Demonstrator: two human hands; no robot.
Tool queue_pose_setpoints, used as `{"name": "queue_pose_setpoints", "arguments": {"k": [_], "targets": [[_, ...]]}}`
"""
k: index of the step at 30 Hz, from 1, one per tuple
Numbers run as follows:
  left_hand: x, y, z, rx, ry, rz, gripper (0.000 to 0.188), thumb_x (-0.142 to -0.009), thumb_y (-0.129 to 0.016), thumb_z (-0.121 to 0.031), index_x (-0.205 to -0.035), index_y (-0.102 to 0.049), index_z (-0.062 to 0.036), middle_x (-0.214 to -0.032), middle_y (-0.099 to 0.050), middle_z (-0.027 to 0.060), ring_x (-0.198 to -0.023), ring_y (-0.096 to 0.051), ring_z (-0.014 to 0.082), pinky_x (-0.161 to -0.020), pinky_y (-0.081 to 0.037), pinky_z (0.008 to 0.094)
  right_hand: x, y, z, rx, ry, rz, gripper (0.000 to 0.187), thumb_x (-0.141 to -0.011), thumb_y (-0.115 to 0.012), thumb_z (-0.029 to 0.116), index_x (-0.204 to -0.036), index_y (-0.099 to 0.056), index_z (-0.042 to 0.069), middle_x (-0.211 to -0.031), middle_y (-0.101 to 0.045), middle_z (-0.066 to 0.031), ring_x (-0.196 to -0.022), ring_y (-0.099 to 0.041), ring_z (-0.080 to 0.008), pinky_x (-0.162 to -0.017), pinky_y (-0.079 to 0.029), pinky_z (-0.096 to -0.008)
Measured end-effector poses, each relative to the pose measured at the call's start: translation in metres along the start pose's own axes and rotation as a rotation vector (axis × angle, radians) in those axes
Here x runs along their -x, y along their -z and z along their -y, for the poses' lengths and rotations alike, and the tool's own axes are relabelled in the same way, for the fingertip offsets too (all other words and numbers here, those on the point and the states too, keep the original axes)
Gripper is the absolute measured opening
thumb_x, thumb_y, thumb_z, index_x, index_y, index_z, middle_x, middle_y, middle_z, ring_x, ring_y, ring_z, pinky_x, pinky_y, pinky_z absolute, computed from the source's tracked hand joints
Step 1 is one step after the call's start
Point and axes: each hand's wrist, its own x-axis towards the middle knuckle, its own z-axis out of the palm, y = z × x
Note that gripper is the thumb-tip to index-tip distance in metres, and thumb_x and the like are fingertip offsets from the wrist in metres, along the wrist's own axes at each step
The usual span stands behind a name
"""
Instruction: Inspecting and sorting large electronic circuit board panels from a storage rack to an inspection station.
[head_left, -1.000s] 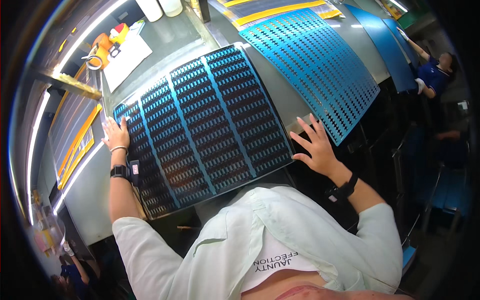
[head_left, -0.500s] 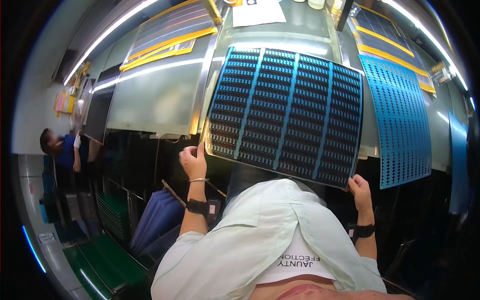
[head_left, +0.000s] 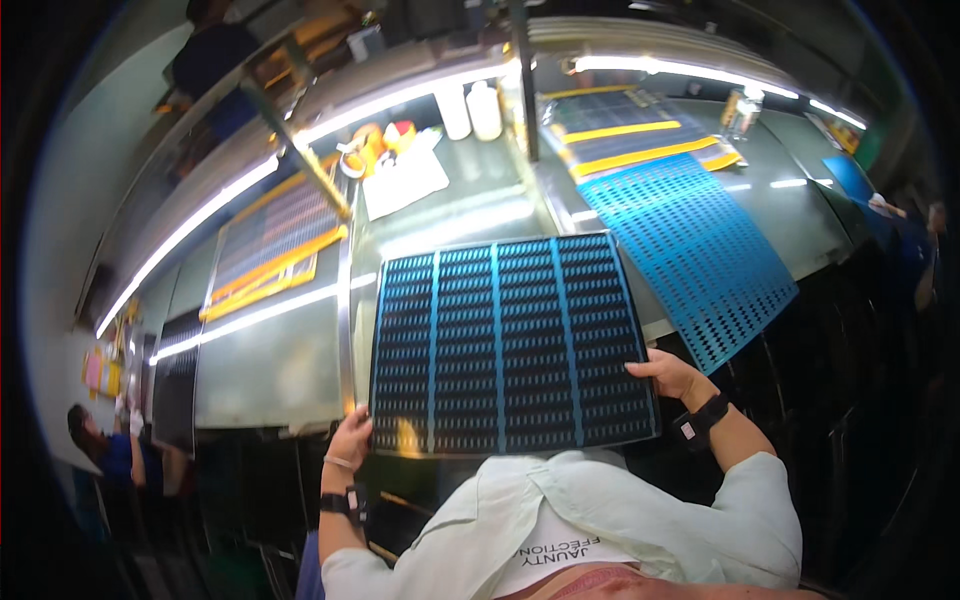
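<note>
At the near edge of the steel table (head_left: 470, 215), a dark perforated panel (head_left: 505, 345) with blue vertical strips is held up between both hands, its far edge over the tabletop, its near edge toward the person's chest.

- Left hand (head_left: 350, 440): at the panel's lower left corner, fingers curled round the edge, gripping it. Watch band on the wrist.
- Right hand (head_left: 675, 375): at the lower right edge, thumb on top, fingers under the panel, also gripping. Dark wristband.
- Change: a second ago the panel lay flat on the table with both palms spread on it; half a second ago it was already lifted and the view had swung. Now it is squared up in front of the body, clear of the surface at its near side. Judged from this, the panel is in carry or repositioning, not yet set down.
- Around it: a blue perforated sheet (head_left: 700, 260) just to the right on the table; another panel with yellow strips (head_left: 640, 135) beyond; white paper (head_left: 405, 180), tape rolls (head_left: 370, 150) and two white bottles (head_left: 470, 108) further back. Another person in blue (head_left: 100, 450) stands at far left.
</note>
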Motion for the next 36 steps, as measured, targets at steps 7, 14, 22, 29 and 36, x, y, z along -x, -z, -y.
{"name": "queue_pose_setpoints", "arguments": {"k": [7,14,22,29,36], "targets": [[0.004,-0.034,-0.023,-0.073,-0.025,-0.012,0.009,-0.085,-0.055,-0.007,-0.088,-0.048,-0.0116,-0.071,-0.048,-0.0045,-0.061,-0.049,0.0097,-0.058,-0.043,0.0235,0.071,-0.017,0.051,0.213,0.406,-0.027,0.059,-0.077,-0.060,0.000,-0.131,-0.036,0.000,-0.121,-0.052,-0.0106,-0.106,-0.051,-0.0214,-0.094,-0.039,-0.0329],[-0.111,-0.173,-0.255,0.056,-0.597,0.390,0.033,-0.095,-0.040,-0.026,-0.118,-0.051,-0.0046,-0.112,-0.057,0.0094,-0.100,-0.056,0.0207,-0.083,-0.045,0.0356,0.128,0.004,0.140,0.007,1.027,-0.257,0.057,-0.077,-0.065,0.010,-0.126,-0.041,-0.003,-0.117,-0.055,-0.0130,-0.101,-0.057,-0.0237,-0.087,-0.047,-0.0363],[-0.156,-0.298,-0.166,0.026,-0.149,0.698,0.034,-0.088,-0.054,-0.023,-0.116,-0.050,-0.0035,-0.110,-0.058,0.0131,-0.099,-0.058,0.0214,-0.077,-0.049,0.0304,0.072,0.063,0.390,-0.204,1.196,0.028,0.027,-0.087,-0.055,0.009,-0.111,-0.051,-0.003,-0.104,-0.060,-0.0137,-0.094,-0.061,-0.0224,-0.080,-0.052,-0.0325],[-0.144,-0.293,-0.073,-0.259,0.073,0.587,0.034,-0.089,-0.054,-0.028,-0.115,-0.054,-0.0054,-0.104,-0.062,0.0088,-0.096,-0.060,0.0188,-0.081,-0.048,0.0301,-0.053,0.022,0.515,0.195,1.424,-0.331,0.022,-0.089,-0.052,0.010,-0.106,-0.049,-0.004,-0.103,-0.055,-0.0148,-0.100,-0.056,-0.0250,-0.082,-0.051,-0.0318],[-0.149,-0.313,-0.040,-0.324,0.180,0.736,0.036,-0.090,-0.053,-0.030,-0.115,-0.054,-0.0048,-0.105,-0.061,0.0097,-0.098,-0.059,0.0185,-0.084,-0.047,0.0290,-0.042,0.081,0.435,0.990,0.792,-0.658,0.045,-0.087,-0.056,0.035,-0.123,-0.048,0.009,-0.125,-0.050,-0.0146,-0.109,-0.053,-0.0283,-0.093,-0.043,-0.0394]]}}
